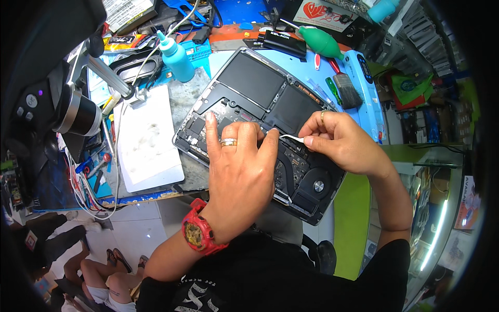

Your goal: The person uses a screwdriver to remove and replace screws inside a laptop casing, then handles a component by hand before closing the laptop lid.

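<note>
Hands (240, 164) span matte-black laptop innards (292, 110), the right (347, 144) pinching slim curved tweezers (292, 137).

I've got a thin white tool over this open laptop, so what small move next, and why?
Maybe shift the left hand slightly leftward, giving the thin white tool more room: its tip sits close to a left fingertip, while the right hand pinches its other end over the opened laptop.

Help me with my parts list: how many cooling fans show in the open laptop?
1: the round fan at the lower right of the laptop. The left hand may hide another.
</note>
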Demonstrator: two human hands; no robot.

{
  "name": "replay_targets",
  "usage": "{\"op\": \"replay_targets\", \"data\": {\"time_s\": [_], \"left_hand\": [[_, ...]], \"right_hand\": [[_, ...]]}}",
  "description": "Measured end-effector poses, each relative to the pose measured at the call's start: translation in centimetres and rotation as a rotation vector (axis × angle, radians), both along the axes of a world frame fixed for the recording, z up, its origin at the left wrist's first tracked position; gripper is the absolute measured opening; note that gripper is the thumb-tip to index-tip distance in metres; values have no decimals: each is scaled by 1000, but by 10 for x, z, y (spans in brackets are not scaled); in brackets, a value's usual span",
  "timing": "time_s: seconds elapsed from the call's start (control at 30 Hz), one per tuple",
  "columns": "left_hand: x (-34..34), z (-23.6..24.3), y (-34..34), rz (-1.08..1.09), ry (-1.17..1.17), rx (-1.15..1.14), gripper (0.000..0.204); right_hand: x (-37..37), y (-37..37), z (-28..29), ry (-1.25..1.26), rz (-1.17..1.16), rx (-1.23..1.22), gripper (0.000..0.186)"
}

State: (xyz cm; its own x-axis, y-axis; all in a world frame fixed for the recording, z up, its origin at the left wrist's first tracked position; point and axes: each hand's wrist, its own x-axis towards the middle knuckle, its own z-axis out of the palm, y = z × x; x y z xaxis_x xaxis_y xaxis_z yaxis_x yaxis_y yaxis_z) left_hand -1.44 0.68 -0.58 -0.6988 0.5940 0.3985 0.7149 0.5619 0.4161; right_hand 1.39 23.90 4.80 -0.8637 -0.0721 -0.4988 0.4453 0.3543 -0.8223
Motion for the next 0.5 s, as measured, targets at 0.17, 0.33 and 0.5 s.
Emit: {"op": "replay_targets", "data": {"time_s": [0.17,0.33,0.5], "left_hand": [[1,-2,0,-18,20,20,42],[15,0,0,18,42,-36,42],[28,-2,5,37,26,-83,44]], "right_hand": [[-1,-1,3,-11,17,38,15],[0,-4,4,-7,-11,45,13],[3,-9,4,-6,-42,32,13]]}}
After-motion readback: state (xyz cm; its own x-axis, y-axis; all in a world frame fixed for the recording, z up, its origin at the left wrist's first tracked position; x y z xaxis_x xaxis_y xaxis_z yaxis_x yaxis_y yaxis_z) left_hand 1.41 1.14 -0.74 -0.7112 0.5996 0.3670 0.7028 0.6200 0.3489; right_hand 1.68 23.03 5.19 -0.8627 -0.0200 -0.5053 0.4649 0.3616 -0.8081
